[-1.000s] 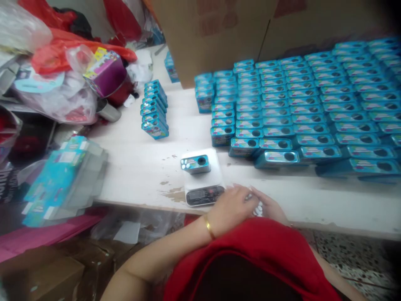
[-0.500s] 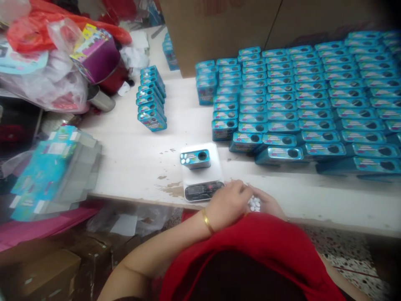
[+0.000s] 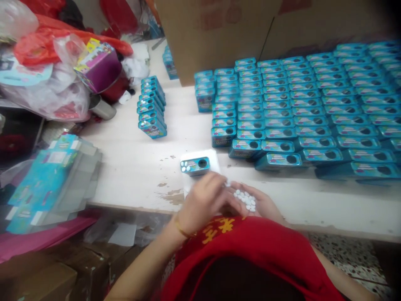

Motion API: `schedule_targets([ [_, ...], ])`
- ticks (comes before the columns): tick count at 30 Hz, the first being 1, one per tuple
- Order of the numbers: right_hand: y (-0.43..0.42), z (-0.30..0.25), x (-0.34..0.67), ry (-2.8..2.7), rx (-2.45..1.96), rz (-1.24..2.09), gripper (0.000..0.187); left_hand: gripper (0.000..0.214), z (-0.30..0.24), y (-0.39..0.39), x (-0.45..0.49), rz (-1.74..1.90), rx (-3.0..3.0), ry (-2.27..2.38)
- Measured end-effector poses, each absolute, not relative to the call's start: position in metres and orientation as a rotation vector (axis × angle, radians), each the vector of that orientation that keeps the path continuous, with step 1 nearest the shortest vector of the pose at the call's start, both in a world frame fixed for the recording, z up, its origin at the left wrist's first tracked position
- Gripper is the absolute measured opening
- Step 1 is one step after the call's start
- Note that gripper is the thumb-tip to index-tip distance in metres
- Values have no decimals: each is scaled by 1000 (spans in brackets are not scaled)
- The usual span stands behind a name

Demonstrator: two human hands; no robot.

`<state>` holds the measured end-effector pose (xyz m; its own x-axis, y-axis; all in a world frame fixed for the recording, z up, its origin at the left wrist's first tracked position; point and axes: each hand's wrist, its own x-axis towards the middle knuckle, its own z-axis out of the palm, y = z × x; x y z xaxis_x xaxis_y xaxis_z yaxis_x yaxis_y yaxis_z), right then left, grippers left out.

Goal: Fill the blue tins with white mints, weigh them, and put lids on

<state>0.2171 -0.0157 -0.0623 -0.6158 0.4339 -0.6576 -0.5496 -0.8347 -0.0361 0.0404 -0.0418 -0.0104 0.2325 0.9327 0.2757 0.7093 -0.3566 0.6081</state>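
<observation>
My left hand [image 3: 205,196], with a gold bracelet at the wrist, has its fingertips closed on a small white tablet [image 3: 227,183]. To its right my right hand [image 3: 266,207] is cupped palm up and holds a small heap of round white tablets [image 3: 246,199]. A blue tin [image 3: 196,168] stands on the white kitchen scale [image 3: 213,158]; several white tablets lie on the left end of its top, and a dark round spot is on the right. My left hand covers the scale's display and buttons.
Rows of blue tins [image 3: 282,108] fill the right of the table. A short row of tins [image 3: 153,125] with tablets on top stands left of centre. Flat blue cartons [image 3: 44,179] lie at the left edge, below plastic bags [image 3: 59,92]. A large cardboard box [image 3: 216,37] stands behind.
My left hand has moved left and up from over my right palm, now pinching a tablet and covering the scale's display. More of the tablets in my right palm show.
</observation>
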Motion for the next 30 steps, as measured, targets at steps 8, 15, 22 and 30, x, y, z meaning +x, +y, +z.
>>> schedule_targets([
  [8, -10, -58, 214, 222, -810, 2453, 31, 15, 19, -16, -6, 768, 2189, 1723],
  [15, -8, -63, 220, 225, -793, 2443, 32, 37, 2, -45, -28, 787, 2433, 1995],
  [22, -7, -67, 215, 229, -766, 2495, 33, 62, -28, -64, -17, 524, 2531, 1980],
  [30, -9, -70, 217, 166, -745, 2519, 33, 59, -28, -35, 0, 737, 2547, 1643],
])
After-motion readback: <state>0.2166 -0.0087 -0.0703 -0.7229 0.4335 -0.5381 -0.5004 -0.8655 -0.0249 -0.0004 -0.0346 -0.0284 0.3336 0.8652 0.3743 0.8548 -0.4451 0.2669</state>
